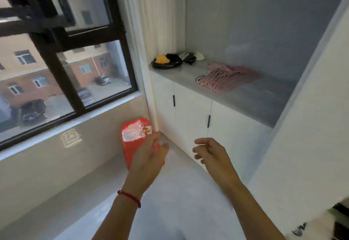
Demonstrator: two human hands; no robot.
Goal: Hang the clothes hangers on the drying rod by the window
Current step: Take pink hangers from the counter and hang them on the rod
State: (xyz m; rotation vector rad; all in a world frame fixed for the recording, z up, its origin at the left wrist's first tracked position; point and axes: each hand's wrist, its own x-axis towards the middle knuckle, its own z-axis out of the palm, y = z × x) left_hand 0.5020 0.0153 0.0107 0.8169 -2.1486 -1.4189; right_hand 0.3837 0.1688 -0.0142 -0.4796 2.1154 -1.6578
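Hands reach forward from the bottom of the view, bare forearms rising toward the middle. The left hand [151,152], with a red string bracelet [129,198] on its wrist, sits near the centre with fingers loosely curled and empty; it overlaps a red bag [132,135] standing on the floor behind it, but whether it touches the bag cannot be told. The right hand [209,151] hangs just to its 3 o'clock, palm turned inward, fingers spread and relaxed, holding nothing. The two hands are near each other but apart. A heap of pink clothes hangers [226,78] lies at 1 o'clock from the hands, well apart from them, resting on a grey counter [264,99] set in a recess above white cabinet doors [190,111] with small black handles. Farther along the counter, at its far end by the corner, lie a yellow-orange soft item [162,59] on something black, and beside these a small dark and white bundle [190,56], too blurred to name. A white curtain [151,12] hangs at 12 o'clock in the corner. A black-framed window [79,92] fills the 10 o'clock side, showing brick buildings and parked cars below. Dark bars cross the top left corner in front of the window, blurred; whether they are the drying rod cannot be told. Pale floor [170,202] lies beneath the arms.
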